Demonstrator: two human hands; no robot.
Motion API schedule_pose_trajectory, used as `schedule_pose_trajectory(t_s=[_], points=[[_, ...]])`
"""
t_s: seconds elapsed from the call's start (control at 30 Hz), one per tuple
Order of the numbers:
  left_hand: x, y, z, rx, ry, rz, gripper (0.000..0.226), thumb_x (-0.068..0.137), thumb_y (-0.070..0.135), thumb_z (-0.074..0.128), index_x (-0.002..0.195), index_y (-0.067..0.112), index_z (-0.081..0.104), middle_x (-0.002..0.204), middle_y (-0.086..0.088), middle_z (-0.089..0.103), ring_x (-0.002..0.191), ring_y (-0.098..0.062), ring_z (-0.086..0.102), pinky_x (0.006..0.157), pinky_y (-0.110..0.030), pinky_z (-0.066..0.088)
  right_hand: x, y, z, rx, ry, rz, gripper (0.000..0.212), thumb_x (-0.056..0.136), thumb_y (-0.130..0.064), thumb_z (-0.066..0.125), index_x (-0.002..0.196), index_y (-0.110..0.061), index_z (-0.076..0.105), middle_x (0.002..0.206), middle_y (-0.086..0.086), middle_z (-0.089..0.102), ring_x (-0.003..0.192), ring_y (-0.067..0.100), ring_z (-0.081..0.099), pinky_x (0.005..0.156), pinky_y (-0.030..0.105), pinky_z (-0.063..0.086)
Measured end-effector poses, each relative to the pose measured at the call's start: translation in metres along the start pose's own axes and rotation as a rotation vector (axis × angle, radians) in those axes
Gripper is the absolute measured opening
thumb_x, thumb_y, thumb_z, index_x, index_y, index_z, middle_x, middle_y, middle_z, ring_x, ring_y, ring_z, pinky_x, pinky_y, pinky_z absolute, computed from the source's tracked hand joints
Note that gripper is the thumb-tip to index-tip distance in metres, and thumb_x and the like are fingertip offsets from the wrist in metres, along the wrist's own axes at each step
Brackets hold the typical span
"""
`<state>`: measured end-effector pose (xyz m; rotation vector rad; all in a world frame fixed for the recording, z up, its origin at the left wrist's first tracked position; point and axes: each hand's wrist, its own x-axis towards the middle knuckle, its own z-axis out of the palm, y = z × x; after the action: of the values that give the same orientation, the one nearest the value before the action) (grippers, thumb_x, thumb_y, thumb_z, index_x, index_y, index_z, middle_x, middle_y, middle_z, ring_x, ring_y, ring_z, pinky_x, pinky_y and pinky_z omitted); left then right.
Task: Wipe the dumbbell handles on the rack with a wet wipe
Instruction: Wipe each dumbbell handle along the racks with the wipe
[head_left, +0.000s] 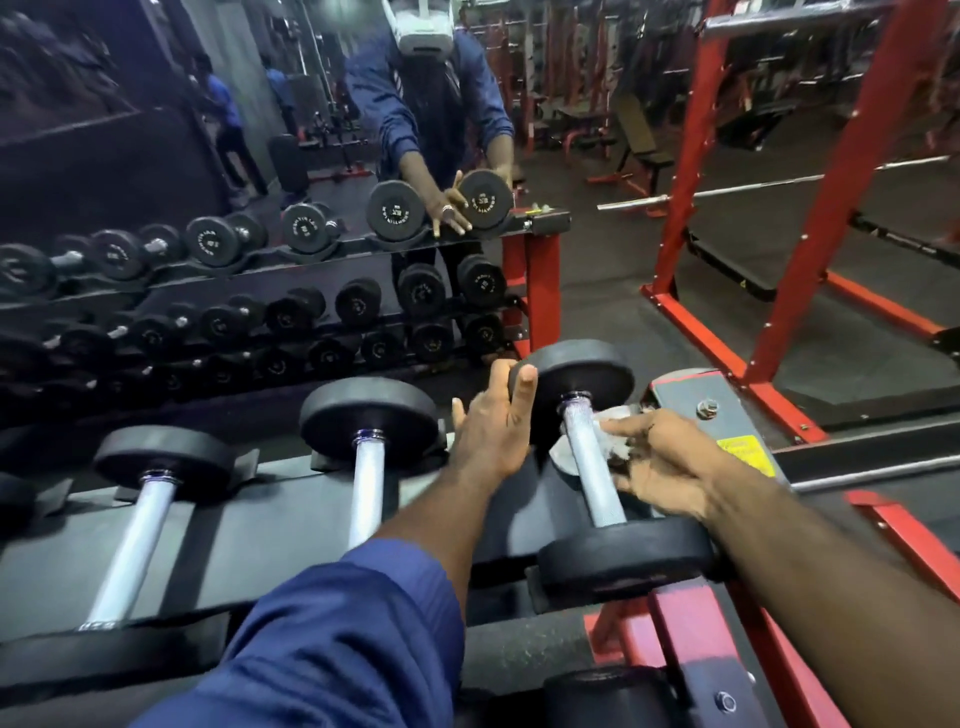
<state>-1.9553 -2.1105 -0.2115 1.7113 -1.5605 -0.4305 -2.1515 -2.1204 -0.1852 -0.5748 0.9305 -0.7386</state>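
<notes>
Three dumbbells lie side by side on the top tier of the rack (260, 535) in the head view, their bright handles running away from the viewer. The left dumbbell (132, 540) and the middle dumbbell (366, 493) are untouched by either hand. The end dumbbell (623, 561) sits at the right end of the tier, just beside the red end plate (691, 400), which carries a bolt and a yellow label (745, 454).

The hands are apart, one on each side of the end dumbbell's handle (592, 467). The left hand (491, 431) reaches out from a blue sleeve (337, 623), with its fingers straight and their tips touching the rim of that dumbbell's far head (582, 371). The right hand (670, 467) grips a crumpled white wet wipe (618, 441) and holds it against the right side of the handle, near the far head. Its index finger is stretched over the wipe toward the bar.

A mirror (208, 156) behind the rack shows lower tiers loaded with more dumbbells and the person's reflection. A red squat frame (831, 208) stands well apart to the right, on dark flooring.
</notes>
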Motion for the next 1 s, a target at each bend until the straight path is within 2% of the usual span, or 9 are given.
schedule_pose_trajectory(t_s=[0.07,0.13,0.2,0.27,0.57,0.67,0.77,0.87,1.0], points=[[0.001,-0.007,0.006,-0.066,0.022,-0.018,0.085,0.082,0.095,0.001,0.134,0.042,0.042,0.075,0.001,0.062,0.089,-0.038,0.067,0.095,-0.059,0.052,0.006,0.000,0.001,0.070,-0.121,0.069,0.046,0.087,-0.003,0.052,0.133,0.001,0.055,0.122,0.024,0.067,0.095,0.033,0.069,0.087,0.045,0.060],[0.002,-0.009,0.009,-0.081,0.048,-0.024,0.093,0.076,0.100,0.001,0.140,0.045,0.040,0.073,0.001,0.062,0.082,-0.035,0.068,0.079,-0.051,0.058,0.014,-0.001,-0.001,0.160,-0.195,0.115,0.040,0.086,-0.003,0.046,0.125,-0.007,0.050,0.109,0.023,0.072,0.073,0.025,0.067,0.094,0.037,0.055],[0.002,-0.007,0.009,-0.078,0.057,-0.005,0.095,0.074,0.101,0.000,0.139,0.045,0.040,0.068,0.004,0.058,0.074,-0.028,0.066,0.071,-0.043,0.056,0.019,-0.002,-0.002,0.164,-0.184,0.130,0.027,0.081,-0.003,0.045,0.106,-0.009,0.052,0.086,0.015,0.065,0.050,0.017,0.050,0.075,0.031,0.056],[0.001,-0.006,0.007,-0.083,0.073,0.009,0.091,0.074,0.101,0.001,0.136,0.046,0.040,0.060,0.007,0.052,0.064,-0.021,0.060,0.065,-0.038,0.050,0.021,0.001,-0.004,0.117,-0.131,0.120,0.013,0.074,-0.004,0.045,0.082,-0.013,0.052,0.079,0.013,0.048,0.046,0.018,0.042,0.065,0.032,0.056],[0.000,-0.003,0.006,-0.031,0.084,-0.012,0.098,0.074,0.101,-0.001,0.137,0.041,0.043,0.077,-0.005,0.064,0.079,-0.034,0.067,0.075,-0.051,0.058,0.013,-0.002,0.004,0.007,-0.051,-0.002,0.039,0.078,0.003,0.039,0.046,-0.015,0.052,0.060,0.007,0.037,0.045,0.018,0.036,0.050,0.028,0.050],[0.000,-0.002,0.006,-0.018,0.082,-0.002,0.096,0.076,0.100,0.000,0.135,0.040,0.045,0.067,0.000,0.057,0.073,-0.036,0.066,0.072,-0.052,0.058,0.011,0.000,0.004,-0.059,-0.034,-0.049,0.036,0.079,0.007,0.041,0.052,-0.013,0.054,0.064,0.014,0.054,0.065,0.031,0.049,0.056,0.036,0.059],[0.000,-0.001,0.004,-0.013,0.086,-0.005,0.093,0.077,0.099,0.001,0.134,0.040,0.045,0.064,0.002,0.052,0.072,-0.038,0.065,0.071,-0.053,0.058,0.008,-0.002,0.002,-0.267,0.027,-0.190,0.018,0.078,0.014,0.055,0.080,-0.001,0.063,0.087,0.024,0.064,0.075,0.035,0.059,0.062,0.031,0.054],[0.000,0.000,0.004,-0.006,0.086,-0.013,0.091,0.076,0.100,0.001,0.133,0.042,0.042,0.065,0.000,0.054,0.072,-0.040,0.065,0.072,-0.054,0.058,-0.005,-0.002,-0.009,-0.550,0.120,-0.491,0.023,0.086,0.015,0.062,0.094,-0.003,0.072,0.088,0.011,0.074,0.073,0.017,0.065,0.068,0.023,0.052],[-0.002,0.001,0.004,-0.015,0.087,-0.010,0.091,0.076,0.100,0.001,0.132,0.042,0.042,0.071,-0.003,0.059,0.075,-0.039,0.066,0.073,-0.054,0.058,-0.019,0.003,-0.012,-0.944,0.127,-0.744,0.022,0.090,-0.014,0.076,0.109,-0.025,0.079,0.107,-0.017,0.076,0.095,-0.009,0.067,0.087,0.010,0.048]])
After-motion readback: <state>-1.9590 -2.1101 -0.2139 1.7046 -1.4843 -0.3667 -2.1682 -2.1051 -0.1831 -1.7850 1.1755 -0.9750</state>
